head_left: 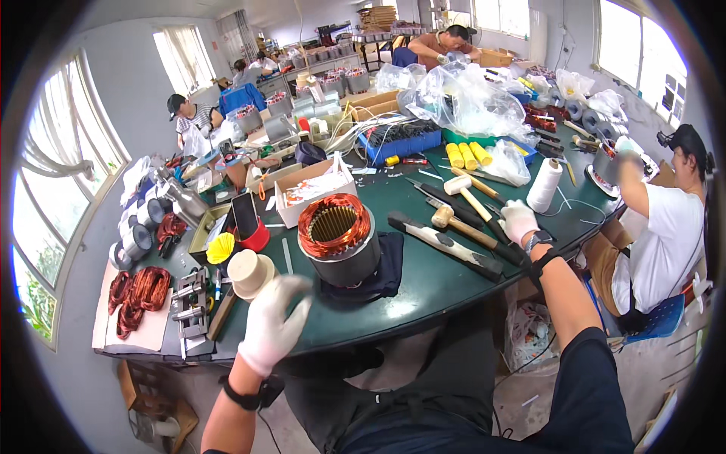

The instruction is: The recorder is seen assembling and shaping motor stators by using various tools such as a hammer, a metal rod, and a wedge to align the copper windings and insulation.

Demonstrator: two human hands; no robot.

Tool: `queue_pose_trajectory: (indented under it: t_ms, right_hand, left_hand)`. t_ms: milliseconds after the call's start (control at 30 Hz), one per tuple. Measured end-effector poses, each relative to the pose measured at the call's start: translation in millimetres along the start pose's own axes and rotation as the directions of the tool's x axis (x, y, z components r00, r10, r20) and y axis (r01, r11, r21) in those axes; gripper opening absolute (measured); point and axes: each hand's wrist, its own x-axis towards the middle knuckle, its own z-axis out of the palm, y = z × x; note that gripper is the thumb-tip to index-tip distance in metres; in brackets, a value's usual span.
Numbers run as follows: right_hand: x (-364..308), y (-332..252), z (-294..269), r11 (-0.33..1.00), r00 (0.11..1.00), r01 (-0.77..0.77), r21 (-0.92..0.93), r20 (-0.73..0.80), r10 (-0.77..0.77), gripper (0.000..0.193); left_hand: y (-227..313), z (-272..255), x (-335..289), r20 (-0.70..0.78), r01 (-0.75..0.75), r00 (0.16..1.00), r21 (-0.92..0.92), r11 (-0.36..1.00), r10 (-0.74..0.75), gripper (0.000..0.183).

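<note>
My left hand [277, 325], in a white glove, is raised in front of the table's near edge, fingers apart and slightly blurred, holding nothing. Just beyond it stands a cream plastic cup-shaped part [250, 274]. In the middle a grey motor stator [339, 256] with a ring of copper windings sits upright on a dark cloth [391, 265]. My right hand [519, 221], gloved too, is over the handle ends of the tools at the right, its fingers curled; what they grip is hidden. Beside it lie a white-headed mallet [459, 186], a wooden-headed mallet [443, 218] and a thick worn bar [445, 245].
Copper coils [142, 297] lie on cardboard at the left, near a metal clamp-like fixture [190, 306]. A box of white strips [314, 189] stands behind the stator. A white thread cone [544, 186] is beyond my right hand. A co-worker [656, 234] sits at the right.
</note>
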Motion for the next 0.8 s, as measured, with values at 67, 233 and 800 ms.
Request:
queue_pose_trajectory:
  t_ms: [67, 233, 800]
  right_hand:
    - [6, -2, 14, 0.992, 0.995, -0.101, 0.080, 0.024, 0.100, 0.021]
    - [8, -20, -20, 0.979, 0.935, -0.196, -0.047, 0.293, 0.201, 0.029]
    - [-96, -139, -97, 0.462, 0.914, 0.366, 0.807, -0.406, -0.016, 0.018]
  left_hand:
    - [6, 11, 37, -0.030, -0.092, 0.995, 0.050, 0.995, 0.094, 0.029]
    - [-17, 56, 93, 0.066, -0.122, 0.991, 0.125, 0.985, 0.115, 0.036]
    - [-82, 65, 109, 0.067, -0.206, 0.974, -0.154, 0.966, 0.218, 0.027]
